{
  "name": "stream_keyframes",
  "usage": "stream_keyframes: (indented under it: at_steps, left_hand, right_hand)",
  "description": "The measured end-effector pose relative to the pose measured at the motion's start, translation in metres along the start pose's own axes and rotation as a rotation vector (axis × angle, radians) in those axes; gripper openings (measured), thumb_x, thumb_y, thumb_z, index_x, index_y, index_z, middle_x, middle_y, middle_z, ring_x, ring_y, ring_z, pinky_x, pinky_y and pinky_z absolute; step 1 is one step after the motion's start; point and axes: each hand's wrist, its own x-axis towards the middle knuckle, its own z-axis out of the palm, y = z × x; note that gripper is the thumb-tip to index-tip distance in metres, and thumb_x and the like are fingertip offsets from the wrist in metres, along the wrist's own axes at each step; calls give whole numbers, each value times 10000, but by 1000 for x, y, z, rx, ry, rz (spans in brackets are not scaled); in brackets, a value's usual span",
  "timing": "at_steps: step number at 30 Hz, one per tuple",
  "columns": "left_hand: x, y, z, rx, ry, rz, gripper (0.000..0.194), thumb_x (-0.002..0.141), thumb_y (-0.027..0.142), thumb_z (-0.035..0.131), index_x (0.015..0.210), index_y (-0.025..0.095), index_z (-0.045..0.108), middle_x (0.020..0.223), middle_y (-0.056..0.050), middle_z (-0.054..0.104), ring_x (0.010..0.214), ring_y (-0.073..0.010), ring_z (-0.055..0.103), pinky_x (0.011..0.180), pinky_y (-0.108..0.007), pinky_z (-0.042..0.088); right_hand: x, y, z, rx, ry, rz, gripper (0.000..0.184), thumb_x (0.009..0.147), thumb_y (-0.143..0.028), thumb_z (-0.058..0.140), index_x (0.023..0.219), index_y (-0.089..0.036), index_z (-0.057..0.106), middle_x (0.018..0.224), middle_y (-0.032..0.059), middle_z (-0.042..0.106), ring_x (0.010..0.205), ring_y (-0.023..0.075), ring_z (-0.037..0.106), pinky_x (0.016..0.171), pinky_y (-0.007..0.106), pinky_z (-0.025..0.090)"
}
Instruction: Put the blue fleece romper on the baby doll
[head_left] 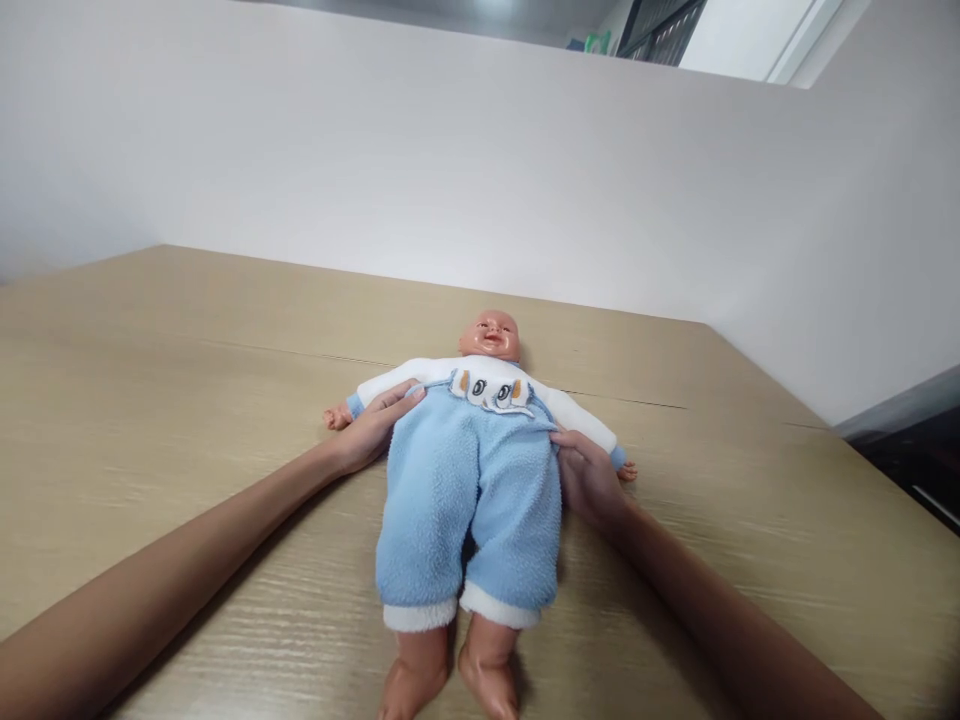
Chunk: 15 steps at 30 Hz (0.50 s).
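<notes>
A baby doll (491,335) lies on its back on the table, head away from me and bare feet towards me. It wears a white long-sleeved top (420,372) with blue cuffs, and fluffy light blue pants (442,490) with white hems. An animal face patch (491,388) with eyes and ears sits at the chest. My left hand (379,425) pinches the waistband of the pants at its left edge. On the other side, my right hand (592,475) grips the pants' right edge, its fingers partly hidden beside the cloth.
The wood-look table (225,340) spreads out around the doll, with a thin seam across it. A pale wall (450,170) rises behind its far edge. A dark object (915,450) stands beyond the table's right edge.
</notes>
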Motion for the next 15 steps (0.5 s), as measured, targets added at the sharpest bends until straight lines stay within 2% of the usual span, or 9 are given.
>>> stream_keyframes:
  at_steps: [3, 5, 10, 13, 15]
  left_hand:
    - [-2, 4, -2, 46, -17, -3, 363, 946, 548, 854, 1070, 219, 763, 960, -1, 683, 835, -133, 591, 770, -212, 483]
    - [-3, 8, -2, 143, -34, 44, 356, 965, 540, 837, 1008, 205, 722, 893, 21, 600, 776, -116, 508, 713, -208, 420]
    - [-3, 15, 5, 300, 28, 202, 353, 1034, 557, 739, 998, 220, 640, 912, 21, 539, 804, -143, 462, 722, -252, 379]
    - [-1, 16, 9, 386, 60, 192, 398, 1046, 612, 684, 989, 224, 616, 890, 23, 521, 792, -158, 446, 719, -276, 375]
    - [-1, 18, 10, 435, 67, 141, 438, 1042, 652, 654, 966, 223, 608, 845, 30, 490, 753, -161, 416, 695, -289, 359]
  right_hand:
    - [0, -3, -1, -77, 3, -53, 400, 781, -412, 752, 1156, -278, 780, 1182, 59, 843, 1320, 377, 685, 1166, 514, 508]
    - [0, -7, -4, -140, 6, -93, 352, 780, -385, 798, 1111, -271, 774, 1189, 44, 833, 1306, 354, 691, 1193, 486, 482]
    - [7, -16, -7, -113, -17, -198, 238, 874, -395, 778, 1071, -267, 747, 1228, 41, 802, 1299, 326, 679, 1211, 475, 464]
    - [16, -13, -7, -69, 0, -206, 230, 897, -436, 774, 1052, -275, 719, 1181, 44, 793, 1248, 320, 684, 1149, 474, 511]
    - [19, -9, -10, -120, 26, -182, 278, 891, -482, 809, 1056, -287, 700, 1119, 26, 779, 1175, 296, 691, 1103, 445, 527]
